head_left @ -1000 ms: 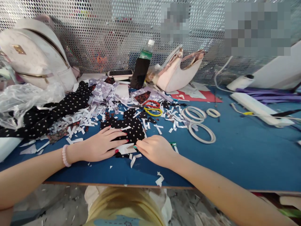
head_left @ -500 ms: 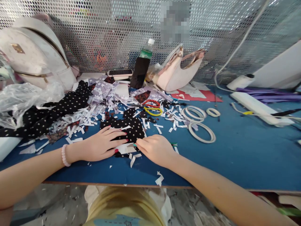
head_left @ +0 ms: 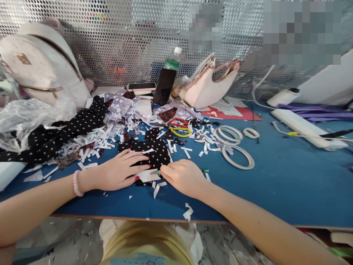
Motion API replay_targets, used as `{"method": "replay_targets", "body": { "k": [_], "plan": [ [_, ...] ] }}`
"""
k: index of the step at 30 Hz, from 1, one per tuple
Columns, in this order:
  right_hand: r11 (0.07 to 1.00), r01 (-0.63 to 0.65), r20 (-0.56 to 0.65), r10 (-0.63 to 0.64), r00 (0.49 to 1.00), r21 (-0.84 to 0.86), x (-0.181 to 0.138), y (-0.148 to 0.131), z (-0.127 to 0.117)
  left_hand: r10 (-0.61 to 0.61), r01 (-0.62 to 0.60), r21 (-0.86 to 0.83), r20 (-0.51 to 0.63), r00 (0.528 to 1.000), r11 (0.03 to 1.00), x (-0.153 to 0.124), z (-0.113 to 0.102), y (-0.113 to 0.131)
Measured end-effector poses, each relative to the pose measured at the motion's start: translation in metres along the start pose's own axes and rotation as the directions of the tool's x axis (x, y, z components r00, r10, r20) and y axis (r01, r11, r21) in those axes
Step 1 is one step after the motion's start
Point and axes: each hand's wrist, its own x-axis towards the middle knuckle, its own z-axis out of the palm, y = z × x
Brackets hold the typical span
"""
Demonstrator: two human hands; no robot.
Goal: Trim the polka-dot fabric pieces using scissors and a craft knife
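My left hand (head_left: pixel 121 169) lies flat with fingers spread on a piece of black fabric with white dots (head_left: pixel 158 151), pressing it to the table. A white strip (head_left: pixel 149 176) shows along the fabric's near edge, below my left fingertips. My right hand (head_left: pixel 184 178) is closed in a pinch at the fabric's near right corner. A slim green tool (head_left: pixel 204 170) pokes out behind the right hand, and a bit of green shows at the fingertips. The palm hides most of it, so its kind cannot be made out.
Scissors with red and yellow handles (head_left: pixel 180 130) lie beyond the fabric among paper scraps (head_left: pixel 91 143). Rolls of white tape (head_left: pixel 238 156) sit to the right. A bottle (head_left: pixel 172 62), a phone (head_left: pixel 142 87), a handbag (head_left: pixel 202 88) and a backpack (head_left: pixel 41 66) stand at the back.
Both hands keep their places on the fabric. The whole view has shifted very slightly downward; nothing else has visibly moved.
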Motion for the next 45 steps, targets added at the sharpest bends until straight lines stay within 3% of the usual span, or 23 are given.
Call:
{"method": "replay_targets", "body": {
  "k": [7,16,23,31,39,45],
  "plan": [
    [0.999,0.029,-0.014,-0.029,0.999,0.014,0.0,-0.003,0.0,-0.005,0.005,0.016,0.017,1.0,1.0,0.0,0.0,0.001],
    [0.996,0.072,0.068,-0.075,0.995,0.047,-0.002,0.002,-0.001,-0.018,0.018,-0.001,0.01,1.0,1.0,0.0,0.0,0.001],
    [0.978,0.194,0.026,-0.196,0.98,0.078,-0.004,-0.006,-0.003,-0.021,0.021,-0.006,0.01,1.0,1.0,0.0,0.0,0.002],
    [0.999,-0.005,0.019,0.004,1.0,0.046,0.0,0.004,-0.003,0.009,-0.01,-0.019,-0.021,1.0,1.0,0.002,-0.007,0.004],
    [0.998,-0.029,0.078,0.025,0.997,0.053,0.0,0.001,-0.002,0.092,-0.094,-0.012,-0.098,0.991,0.995,0.001,-0.009,0.006],
    [0.996,-0.044,0.013,0.043,0.999,0.08,0.0,0.003,-0.003,0.12,-0.12,-0.003,-0.099,0.988,0.993,0.002,-0.009,0.006]
  ]
}}
